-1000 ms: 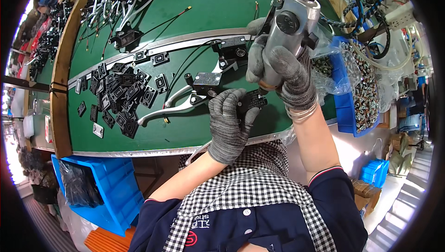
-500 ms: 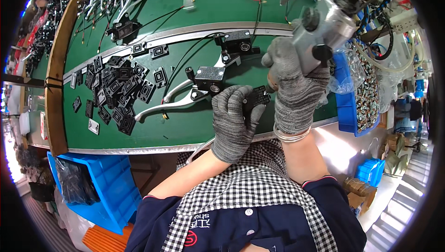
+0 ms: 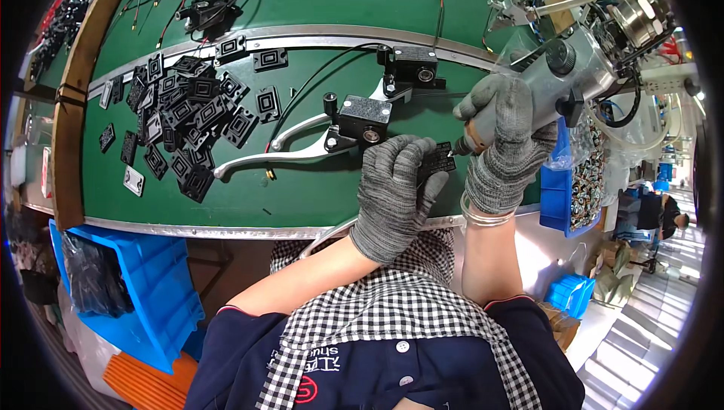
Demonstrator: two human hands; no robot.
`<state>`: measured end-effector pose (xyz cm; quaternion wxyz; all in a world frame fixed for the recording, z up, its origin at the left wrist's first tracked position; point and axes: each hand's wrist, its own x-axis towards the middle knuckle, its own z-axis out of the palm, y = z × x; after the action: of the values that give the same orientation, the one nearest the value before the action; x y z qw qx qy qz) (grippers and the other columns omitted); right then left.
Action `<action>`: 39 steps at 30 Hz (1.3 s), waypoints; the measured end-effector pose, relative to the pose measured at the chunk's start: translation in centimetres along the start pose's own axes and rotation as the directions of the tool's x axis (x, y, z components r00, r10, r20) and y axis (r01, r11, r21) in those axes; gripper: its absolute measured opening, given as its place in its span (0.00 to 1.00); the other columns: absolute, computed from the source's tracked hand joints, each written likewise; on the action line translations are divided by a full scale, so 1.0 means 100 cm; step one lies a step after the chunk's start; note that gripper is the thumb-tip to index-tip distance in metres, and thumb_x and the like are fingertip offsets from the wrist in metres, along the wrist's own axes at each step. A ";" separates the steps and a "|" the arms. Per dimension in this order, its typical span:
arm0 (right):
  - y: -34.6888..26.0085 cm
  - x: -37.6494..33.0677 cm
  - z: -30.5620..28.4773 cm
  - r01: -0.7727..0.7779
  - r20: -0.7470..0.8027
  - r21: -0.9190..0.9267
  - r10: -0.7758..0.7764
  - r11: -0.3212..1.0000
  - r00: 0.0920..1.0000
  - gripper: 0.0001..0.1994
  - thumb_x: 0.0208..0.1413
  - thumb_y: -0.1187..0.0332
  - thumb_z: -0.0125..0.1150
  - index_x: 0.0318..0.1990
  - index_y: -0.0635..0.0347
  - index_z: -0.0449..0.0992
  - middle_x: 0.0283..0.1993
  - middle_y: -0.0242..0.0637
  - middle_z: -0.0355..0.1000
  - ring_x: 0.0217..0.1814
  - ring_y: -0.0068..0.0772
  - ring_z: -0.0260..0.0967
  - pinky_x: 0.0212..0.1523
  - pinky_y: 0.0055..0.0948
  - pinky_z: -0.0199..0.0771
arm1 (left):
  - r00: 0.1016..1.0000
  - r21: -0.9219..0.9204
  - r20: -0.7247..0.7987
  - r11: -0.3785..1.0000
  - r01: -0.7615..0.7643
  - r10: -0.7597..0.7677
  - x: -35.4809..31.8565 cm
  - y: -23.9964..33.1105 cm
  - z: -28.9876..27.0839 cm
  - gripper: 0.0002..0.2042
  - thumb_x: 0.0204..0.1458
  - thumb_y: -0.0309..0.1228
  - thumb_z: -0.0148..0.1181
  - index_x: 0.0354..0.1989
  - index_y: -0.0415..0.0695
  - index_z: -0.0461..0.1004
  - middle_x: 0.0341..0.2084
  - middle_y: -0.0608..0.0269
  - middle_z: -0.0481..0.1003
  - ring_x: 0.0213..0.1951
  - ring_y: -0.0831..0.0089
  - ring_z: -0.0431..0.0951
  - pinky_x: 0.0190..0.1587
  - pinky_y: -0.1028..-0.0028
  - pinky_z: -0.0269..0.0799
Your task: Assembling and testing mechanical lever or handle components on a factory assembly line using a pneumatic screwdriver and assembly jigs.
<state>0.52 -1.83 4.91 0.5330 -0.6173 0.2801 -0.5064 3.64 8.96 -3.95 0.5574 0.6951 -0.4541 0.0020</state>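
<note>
My left hand point(image 3: 394, 191), in a grey knit glove, is closed around a small black cover plate point(image 3: 439, 159) near the bench's front edge. In my gloved right hand point(image 3: 504, 142) is a silver power screwdriver point(image 3: 569, 74), tilted with its tip down to the left. That tip is at the plate's right end; whether it touches a screw is too small to tell. Just beyond my left hand lies a brake lever assembly point(image 3: 365, 112) with a black reservoir and silver lever. A second lever assembly point(image 3: 415, 64) lies behind it.
A heap of black cover plates point(image 3: 188, 112) lies on the green bench at left, one silver plate point(image 3: 133, 181) beside it. A blue bin of screws point(image 3: 556, 195) stands at right. A metal rail point(image 3: 317, 35) crosses behind. Further lever assemblies point(image 3: 211, 14) lie beyond.
The screwdriver has tilted over to the right at its top, and its tip now shows beside the cover plate. My left hand keeps its hold. The whole view has shifted slightly.
</note>
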 end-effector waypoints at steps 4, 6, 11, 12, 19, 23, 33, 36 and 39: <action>0.000 0.002 -0.004 -0.017 0.016 0.106 0.015 0.994 1.000 0.15 0.57 0.61 0.61 0.39 0.66 0.69 0.26 0.40 0.68 0.24 0.32 0.68 0.25 0.32 0.72 | 1.000 -0.013 -0.001 1.000 0.005 -0.005 0.000 0.001 0.001 0.26 0.45 0.29 0.71 0.52 0.41 0.67 0.45 0.53 0.69 0.45 0.58 0.70 0.46 0.65 0.72; 0.000 0.002 -0.005 -0.018 0.011 0.132 0.017 0.991 1.000 0.15 0.57 0.62 0.61 0.40 0.65 0.69 0.26 0.40 0.68 0.25 0.32 0.68 0.25 0.31 0.72 | 1.000 -0.003 0.002 1.000 -0.013 0.013 -0.001 0.001 0.000 0.26 0.45 0.29 0.71 0.52 0.41 0.66 0.45 0.52 0.69 0.45 0.58 0.70 0.45 0.65 0.72; -0.008 0.001 -0.001 -0.077 0.011 -0.004 0.077 0.997 0.997 0.17 0.56 0.62 0.61 0.43 0.66 0.67 0.26 0.42 0.69 0.22 0.33 0.68 0.22 0.30 0.71 | 1.000 0.029 0.007 0.999 -0.021 0.021 0.001 0.001 -0.001 0.26 0.45 0.30 0.70 0.52 0.40 0.66 0.44 0.53 0.70 0.45 0.57 0.70 0.47 0.63 0.71; 0.000 0.003 -0.003 -0.051 0.018 0.249 0.048 0.967 0.999 0.14 0.48 0.70 0.74 0.38 0.62 0.73 0.31 0.36 0.75 0.28 0.25 0.73 0.26 0.23 0.74 | 1.000 0.030 0.010 0.999 -0.026 0.026 0.003 0.001 0.000 0.26 0.45 0.30 0.70 0.52 0.40 0.66 0.44 0.53 0.70 0.45 0.57 0.70 0.47 0.63 0.71; 0.008 0.004 -0.011 -0.054 0.134 0.140 0.035 0.989 0.990 0.18 0.44 0.72 0.76 0.42 0.62 0.74 0.34 0.31 0.76 0.33 0.21 0.74 0.35 0.21 0.76 | 0.999 0.069 0.007 0.997 -0.047 0.046 0.016 0.005 -0.005 0.23 0.45 0.29 0.68 0.50 0.40 0.69 0.43 0.53 0.71 0.43 0.57 0.71 0.47 0.63 0.70; -0.004 0.003 -0.002 -0.079 0.153 0.266 0.039 0.961 0.987 0.21 0.44 0.73 0.76 0.45 0.63 0.73 0.40 0.32 0.77 0.38 0.19 0.73 0.40 0.22 0.75 | 0.993 -0.106 -0.115 0.994 -0.024 0.012 0.027 0.020 -0.026 0.21 0.47 0.25 0.65 0.50 0.40 0.69 0.43 0.55 0.72 0.41 0.61 0.71 0.46 0.66 0.70; 0.001 0.000 0.008 0.051 0.128 -0.025 -0.048 0.998 0.991 0.28 0.48 0.69 0.73 0.54 0.62 0.65 0.48 0.41 0.74 0.46 0.30 0.75 0.46 0.32 0.77 | 0.929 0.264 -0.187 0.927 -0.266 0.320 0.107 0.083 -0.043 0.19 0.41 0.35 0.74 0.38 0.43 0.72 0.28 0.62 0.73 0.32 0.64 0.72 0.41 0.64 0.65; 0.007 -0.001 0.007 0.050 0.059 0.165 -0.061 0.985 0.996 0.27 0.48 0.66 0.73 0.53 0.61 0.65 0.46 0.42 0.75 0.45 0.32 0.76 0.46 0.32 0.77 | 0.871 0.336 -0.174 0.859 -0.387 0.460 0.114 0.088 -0.046 0.15 0.44 0.30 0.72 0.39 0.44 0.74 0.30 0.61 0.75 0.33 0.63 0.73 0.41 0.64 0.66; 0.014 0.013 0.005 -0.075 0.047 0.317 0.063 0.946 0.997 0.28 0.48 0.63 0.73 0.52 0.60 0.65 0.45 0.41 0.75 0.44 0.30 0.75 0.45 0.31 0.77 | 0.780 0.405 0.023 0.707 -0.580 0.626 0.122 0.091 -0.053 0.14 0.46 0.26 0.67 0.44 0.44 0.76 0.34 0.61 0.76 0.34 0.61 0.74 0.41 0.63 0.67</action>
<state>1.65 -3.20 4.04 0.6479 -0.5220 0.2067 -0.5148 7.76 5.68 11.29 0.4015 0.6032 -0.6131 0.3147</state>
